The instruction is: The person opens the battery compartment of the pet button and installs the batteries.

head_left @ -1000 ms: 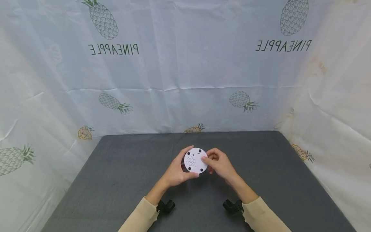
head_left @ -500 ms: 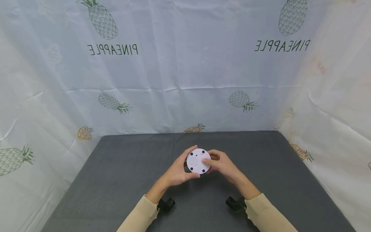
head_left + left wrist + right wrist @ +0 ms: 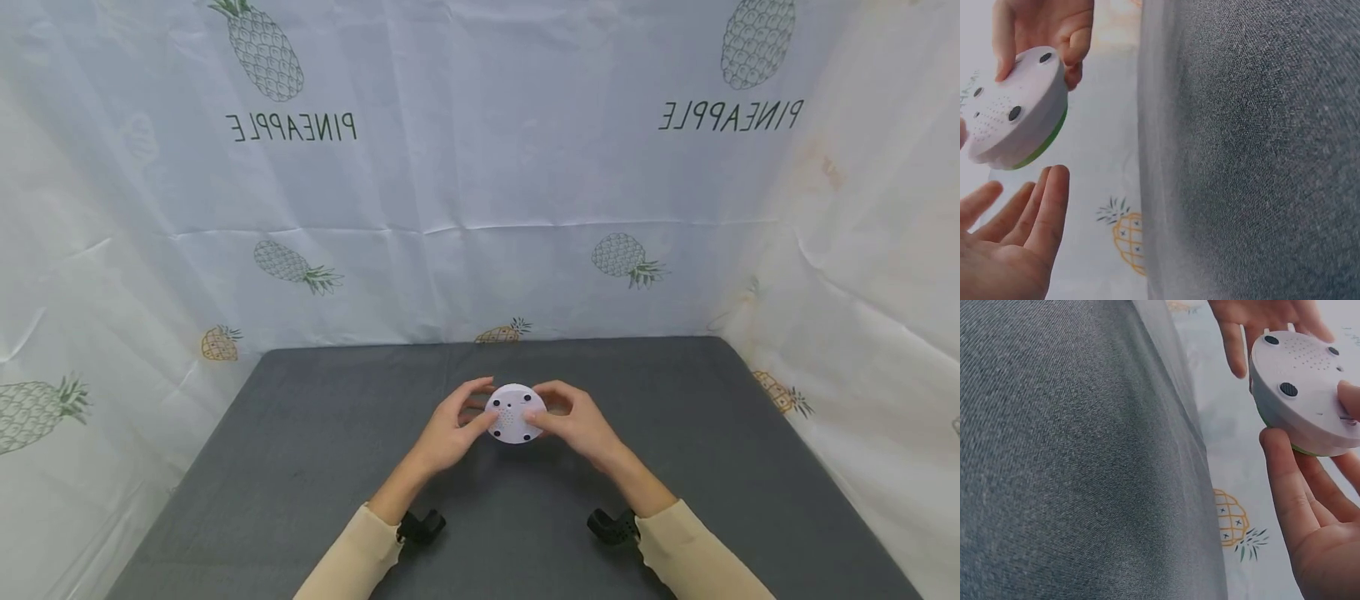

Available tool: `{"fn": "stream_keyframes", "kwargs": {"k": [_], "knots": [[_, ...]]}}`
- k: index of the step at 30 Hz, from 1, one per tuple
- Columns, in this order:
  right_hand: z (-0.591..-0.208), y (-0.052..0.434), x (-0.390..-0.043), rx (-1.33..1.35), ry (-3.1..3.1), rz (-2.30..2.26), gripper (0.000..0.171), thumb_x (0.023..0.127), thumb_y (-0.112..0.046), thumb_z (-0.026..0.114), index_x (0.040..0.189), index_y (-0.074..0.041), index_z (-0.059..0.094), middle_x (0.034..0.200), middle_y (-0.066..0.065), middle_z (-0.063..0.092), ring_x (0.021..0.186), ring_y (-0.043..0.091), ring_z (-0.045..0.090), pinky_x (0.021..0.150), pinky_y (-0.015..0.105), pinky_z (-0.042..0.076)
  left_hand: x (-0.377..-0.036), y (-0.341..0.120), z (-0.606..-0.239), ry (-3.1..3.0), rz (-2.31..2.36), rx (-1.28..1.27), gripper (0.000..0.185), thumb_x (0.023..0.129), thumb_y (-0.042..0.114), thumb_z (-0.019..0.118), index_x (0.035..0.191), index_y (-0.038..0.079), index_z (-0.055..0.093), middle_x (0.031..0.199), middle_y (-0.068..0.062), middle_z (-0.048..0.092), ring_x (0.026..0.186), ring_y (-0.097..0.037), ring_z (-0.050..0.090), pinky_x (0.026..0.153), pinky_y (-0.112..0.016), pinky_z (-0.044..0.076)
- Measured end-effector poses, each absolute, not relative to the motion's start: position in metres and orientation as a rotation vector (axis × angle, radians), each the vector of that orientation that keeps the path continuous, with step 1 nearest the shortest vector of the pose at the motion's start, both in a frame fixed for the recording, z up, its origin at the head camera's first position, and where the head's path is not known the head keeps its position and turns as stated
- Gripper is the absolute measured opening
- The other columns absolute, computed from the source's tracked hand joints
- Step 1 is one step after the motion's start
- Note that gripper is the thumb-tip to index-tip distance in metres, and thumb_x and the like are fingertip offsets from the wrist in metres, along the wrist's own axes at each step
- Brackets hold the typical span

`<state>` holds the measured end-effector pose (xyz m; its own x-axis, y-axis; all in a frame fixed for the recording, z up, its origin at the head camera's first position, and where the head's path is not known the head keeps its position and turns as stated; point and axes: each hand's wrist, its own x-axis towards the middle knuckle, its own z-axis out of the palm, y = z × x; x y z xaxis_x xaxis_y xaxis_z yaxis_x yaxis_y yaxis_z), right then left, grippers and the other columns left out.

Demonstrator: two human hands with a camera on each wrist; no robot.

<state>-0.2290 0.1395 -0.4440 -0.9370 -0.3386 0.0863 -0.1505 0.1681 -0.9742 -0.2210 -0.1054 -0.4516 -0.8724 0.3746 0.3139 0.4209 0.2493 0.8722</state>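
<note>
Pineapple-printed cloth (image 3: pixel 480 167) hangs behind and beside our grey table (image 3: pixel 300 467), and between our fingers we hold a round white device (image 3: pixel 514 413) above the middle of the mat. It is turned underside up, showing black rubber feet and a patch of small holes; a green band runs round its edge in the wrist views. Our right hand (image 3: pixel 577 425) grips it, thumb pressed on the flat underside and fingers (image 3: pixel 1285 487) curled beneath the rim. Our left hand (image 3: pixel 450 429) is at the device's other side: seen from the head camera its thumb touches the near edge, while the left wrist view shows its fingers (image 3: pixel 1047 200) straight and loosely spread just below the rim, with a gap between them and the device. Both cream sleeves (image 3: pixel 360 554) enter from the lower edge, a black strap mount (image 3: pixel 420 527) sitting at each wrist.
</note>
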Motion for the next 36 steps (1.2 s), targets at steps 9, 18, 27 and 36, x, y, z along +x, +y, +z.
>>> {"fn": "stream_keyframes", "kwargs": {"k": [9, 18, 27, 36], "knots": [[-0.4469, 0.1394, -0.2279, -0.602, 2.308, -1.862, 0.043, 0.092, -0.018, 0.078, 0.13, -0.007, 0.062, 0.125, 0.015, 0.063, 0.107, 0.031, 0.069, 0.084, 0.039, 0.058, -0.2224, -0.1058, -0.4505, -2.562, -1.759, -0.646, 0.038, 0.109, 0.018, 0.049, 0.141, -0.001, 0.054, 0.123, -0.017, 0.065, 0.109, -0.032, 0.065, 0.089, -0.052, 0.054], [-0.448, 0.1355, -0.2266, -0.698, 2.37, -1.869, 0.042, 0.092, -0.017, 0.078, 0.131, -0.009, 0.063, 0.125, 0.013, 0.064, 0.108, 0.03, 0.067, 0.085, 0.035, 0.057, -0.2246, -0.1042, -0.4501, -2.512, -1.928, -0.746, 0.039, 0.111, 0.026, 0.045, 0.135, -0.001, 0.058, 0.121, -0.017, 0.064, 0.11, -0.028, 0.062, 0.087, -0.048, 0.056], [-0.4446, 0.1383, -0.2271, -0.682, 2.309, -1.819, 0.052, 0.097, -0.022, 0.072, 0.143, -0.006, 0.055, 0.137, 0.017, 0.059, 0.122, 0.041, 0.059, 0.093, 0.043, 0.054, -0.2253, -0.0975, -0.4513, -2.463, -2.065, -0.639, 0.041, 0.109, 0.026, 0.051, 0.136, -0.004, 0.055, 0.126, -0.021, 0.062, 0.111, -0.028, 0.064, 0.091, -0.048, 0.055], [-0.4411, 0.1395, -0.2264, -0.542, 2.28, -1.79, 0.054, 0.099, -0.031, 0.068, 0.146, -0.009, 0.054, 0.144, 0.015, 0.054, 0.126, 0.038, 0.056, 0.101, 0.052, 0.048, -0.2236, -0.0998, -0.4541, -2.44, -2.025, -0.647, 0.041, 0.105, 0.02, 0.058, 0.139, -0.002, 0.053, 0.126, -0.019, 0.06, 0.11, -0.027, 0.065, 0.094, -0.045, 0.054]]}}
